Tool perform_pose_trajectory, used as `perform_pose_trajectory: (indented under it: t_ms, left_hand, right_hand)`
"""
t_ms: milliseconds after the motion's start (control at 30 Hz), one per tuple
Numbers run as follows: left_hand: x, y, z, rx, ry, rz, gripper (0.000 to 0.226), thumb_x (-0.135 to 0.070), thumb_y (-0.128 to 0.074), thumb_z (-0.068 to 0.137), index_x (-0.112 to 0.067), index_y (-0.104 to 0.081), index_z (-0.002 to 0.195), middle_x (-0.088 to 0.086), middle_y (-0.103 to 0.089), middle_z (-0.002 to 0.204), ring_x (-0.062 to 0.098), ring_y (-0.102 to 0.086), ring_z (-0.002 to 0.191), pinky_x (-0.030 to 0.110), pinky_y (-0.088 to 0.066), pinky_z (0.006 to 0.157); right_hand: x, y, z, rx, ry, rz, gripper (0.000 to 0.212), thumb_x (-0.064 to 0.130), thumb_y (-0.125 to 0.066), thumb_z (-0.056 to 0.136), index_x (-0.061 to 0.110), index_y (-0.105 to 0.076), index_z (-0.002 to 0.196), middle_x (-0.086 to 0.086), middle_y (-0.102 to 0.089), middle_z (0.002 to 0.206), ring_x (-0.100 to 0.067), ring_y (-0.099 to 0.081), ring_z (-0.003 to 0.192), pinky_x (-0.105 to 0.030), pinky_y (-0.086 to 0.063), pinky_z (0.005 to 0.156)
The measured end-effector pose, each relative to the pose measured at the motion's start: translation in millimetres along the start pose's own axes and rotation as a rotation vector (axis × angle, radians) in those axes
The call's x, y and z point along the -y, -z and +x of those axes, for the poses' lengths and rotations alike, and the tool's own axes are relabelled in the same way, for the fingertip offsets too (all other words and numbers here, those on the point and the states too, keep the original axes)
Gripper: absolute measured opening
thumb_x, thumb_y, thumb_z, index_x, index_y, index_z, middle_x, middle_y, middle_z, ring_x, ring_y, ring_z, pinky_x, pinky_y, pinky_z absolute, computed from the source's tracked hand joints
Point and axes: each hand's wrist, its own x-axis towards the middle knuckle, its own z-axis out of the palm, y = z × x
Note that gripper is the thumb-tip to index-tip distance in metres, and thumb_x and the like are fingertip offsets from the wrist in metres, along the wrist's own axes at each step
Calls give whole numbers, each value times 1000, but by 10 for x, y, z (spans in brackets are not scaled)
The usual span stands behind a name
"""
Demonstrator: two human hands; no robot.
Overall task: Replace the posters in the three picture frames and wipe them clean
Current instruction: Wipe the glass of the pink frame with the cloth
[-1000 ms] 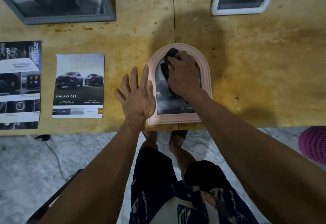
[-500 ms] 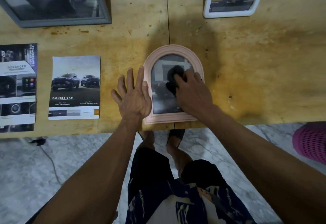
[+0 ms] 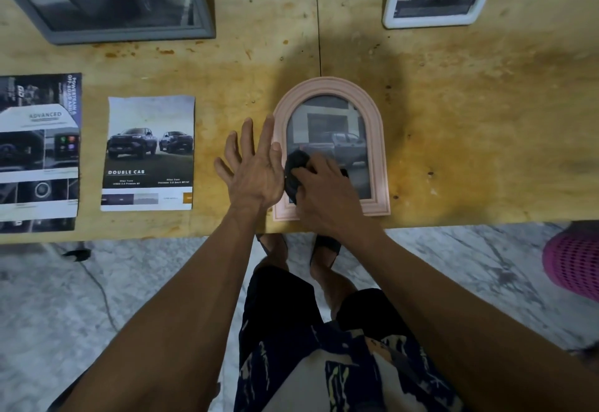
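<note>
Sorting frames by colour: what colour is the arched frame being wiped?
Pale pink; the arched frame shows it best in the head view.

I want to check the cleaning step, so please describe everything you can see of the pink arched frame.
The pink arched frame lies flat near the front edge of the wooden table. Its ridged rim, likely plastic, has a rounded top and a straight base. It holds a poster of a grey truck. The right hand presses a dark cloth on its lower left, and the left hand rests on its left rim, fingers straight.
</note>
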Motion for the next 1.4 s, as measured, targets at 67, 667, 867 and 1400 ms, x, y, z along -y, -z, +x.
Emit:
perform_pose_trajectory:
  t_ms: [67, 667, 867, 1400]
  left_hand:
    - [-23, -15, -11, -11, 12, -10, 49, -49, -14, 105, -52, -6, 153, -10, -1, 166, 26, 3, 151, 63, -1, 115]
    - [-89, -23, -61, -28, 47, 7, 49, -48, -10, 105, -49, -5, 154, -10, -2, 166, 27, 6, 152, 62, 1, 117]
    - [-107, 15, -61, 8, 50, 15, 50, -48, -10, 105, -50, -2, 154, -10, 1, 166, 29, 7, 152, 63, 1, 116]
    - [-98, 191, -94, 29, 11, -26, 58, -47, -34, 103, -27, -19, 155, 4, -16, 163, 35, -10, 147, 62, -16, 110]
  right_hand:
    - [-39, -8, -118, -31, 26, -65, 32, 29, -48, 85, 19, -61, 112, -6, -50, 117, -27, -45, 108, -44, -44, 83]
    - [-605, 560, -400, 54, 27, -585, 11, 16, -77, 66, 16, -66, 69, -12, -59, 93, -36, -57, 83, -38, -44, 57]
    - [-593, 610, -300, 65, 37, -494, 5, 20, -64, 79, 17, -68, 78, -7, -55, 101, -30, -53, 95, -32, -30, 56]
    - [-1178, 585, -437, -171, -564, -175, 48, 23, -38, 96, 0, -40, 137, -27, -34, 133, -42, -38, 109, -46, -29, 91]
